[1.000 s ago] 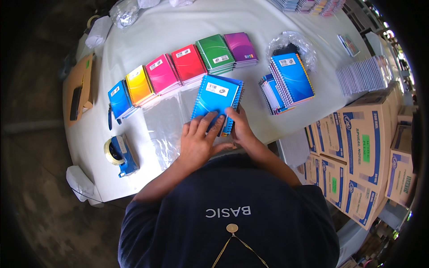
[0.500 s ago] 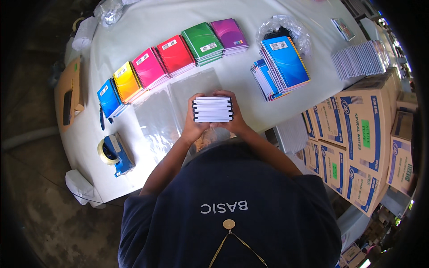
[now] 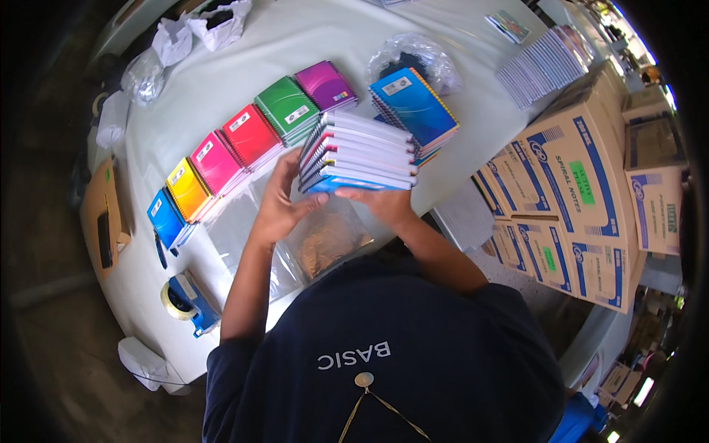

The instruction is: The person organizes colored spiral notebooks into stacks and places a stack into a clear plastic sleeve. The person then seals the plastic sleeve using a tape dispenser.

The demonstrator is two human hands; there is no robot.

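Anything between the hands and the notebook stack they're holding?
Nothing visible. The left hand grips the spiral side of the notebook stack directly, and the right hand supports it from underneath; the stack is held above the clear plastic bag.

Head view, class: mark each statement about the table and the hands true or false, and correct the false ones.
1. Both hands hold a stack of notebooks above the table. True: left hand at its side, right hand beneath.
2. The tape dispenser stands beside the purple pile. False: it is near the table's edge, past the blue pile.
3. A clear bag lies under the hands. True.
4. The cartons are on the person's left. False: on the right.
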